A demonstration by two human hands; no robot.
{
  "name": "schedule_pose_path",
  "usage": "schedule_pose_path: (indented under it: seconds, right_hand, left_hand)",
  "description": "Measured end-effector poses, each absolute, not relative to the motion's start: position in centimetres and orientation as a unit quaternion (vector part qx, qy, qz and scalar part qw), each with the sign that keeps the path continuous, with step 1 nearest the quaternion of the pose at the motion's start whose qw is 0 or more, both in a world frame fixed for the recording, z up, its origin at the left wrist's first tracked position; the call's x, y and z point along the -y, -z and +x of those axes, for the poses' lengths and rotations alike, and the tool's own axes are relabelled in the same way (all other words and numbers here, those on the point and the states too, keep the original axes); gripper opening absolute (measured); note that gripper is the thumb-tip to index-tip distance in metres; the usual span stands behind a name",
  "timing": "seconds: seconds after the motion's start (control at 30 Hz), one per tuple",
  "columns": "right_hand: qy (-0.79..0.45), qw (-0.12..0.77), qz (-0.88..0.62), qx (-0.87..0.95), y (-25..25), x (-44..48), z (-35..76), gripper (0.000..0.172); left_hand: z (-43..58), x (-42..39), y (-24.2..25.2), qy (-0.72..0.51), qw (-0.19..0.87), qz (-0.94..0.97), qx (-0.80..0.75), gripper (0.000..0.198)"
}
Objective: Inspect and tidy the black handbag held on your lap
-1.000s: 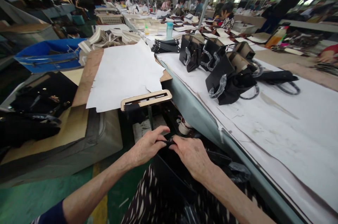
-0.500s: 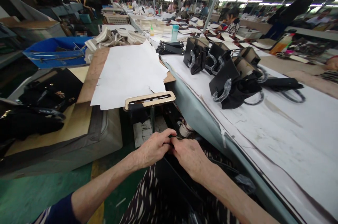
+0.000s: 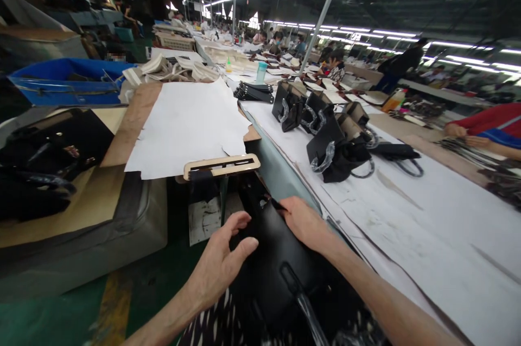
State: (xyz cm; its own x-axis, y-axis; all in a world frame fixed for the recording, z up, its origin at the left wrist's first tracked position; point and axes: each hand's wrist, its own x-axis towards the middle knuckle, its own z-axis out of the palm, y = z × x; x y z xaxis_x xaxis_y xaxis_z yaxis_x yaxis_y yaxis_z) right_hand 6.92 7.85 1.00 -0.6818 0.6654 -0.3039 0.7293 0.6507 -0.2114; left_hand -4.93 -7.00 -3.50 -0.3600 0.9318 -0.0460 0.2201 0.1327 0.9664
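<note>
A black handbag (image 3: 280,259) lies across my lap, its handle wrapped in clear plastic. My right hand (image 3: 303,221) grips the bag's far right edge, the fingertips hidden behind the black material. Just left of the bag, my left hand (image 3: 226,253) is raised with thumb and fingers apart and nothing between them. Beyond my hands stands a narrow wooden-rimmed frame (image 3: 222,165) with a slot, at the near end of a white sheet (image 3: 189,123).
To the right, several black handbags (image 3: 337,145) stand on the white-covered table (image 3: 431,248). More black bags (image 3: 52,145) lie at left on a grey bin. A blue tub (image 3: 69,82) is behind them. At far right a co-worker's red sleeve (image 3: 488,123) shows.
My hands were together over the lap; now they are apart, the left one open and the right on the bag's edge. The bag has come up into fuller view. The view has shifted right.
</note>
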Motion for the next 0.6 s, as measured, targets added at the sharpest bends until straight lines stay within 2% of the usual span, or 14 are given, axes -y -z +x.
schedule_pose_path:
  seconds: [0.17,0.27,0.47,0.6]
  right_hand:
    - [0.090,0.108,0.427,-0.893,0.5,-7.7,5.9,0.023]
    - [0.066,0.109,0.425,-0.896,0.7,-7.3,6.2,0.026]
    - [0.047,0.114,0.417,-0.901,0.2,-7.6,8.0,0.024]
    - [0.045,0.113,0.405,-0.906,-1.2,-8.3,9.3,0.023]
  left_hand:
    - [-3.7,6.4,3.5,-0.446,0.345,0.426,-0.708,0.076]
    - [-3.0,5.7,3.8,-0.387,0.364,0.432,-0.729,0.088]
    - [-2.4,4.9,6.0,-0.297,0.320,0.479,-0.762,0.075]
    - [-5.8,3.3,5.5,-0.280,0.331,0.562,-0.705,0.051]
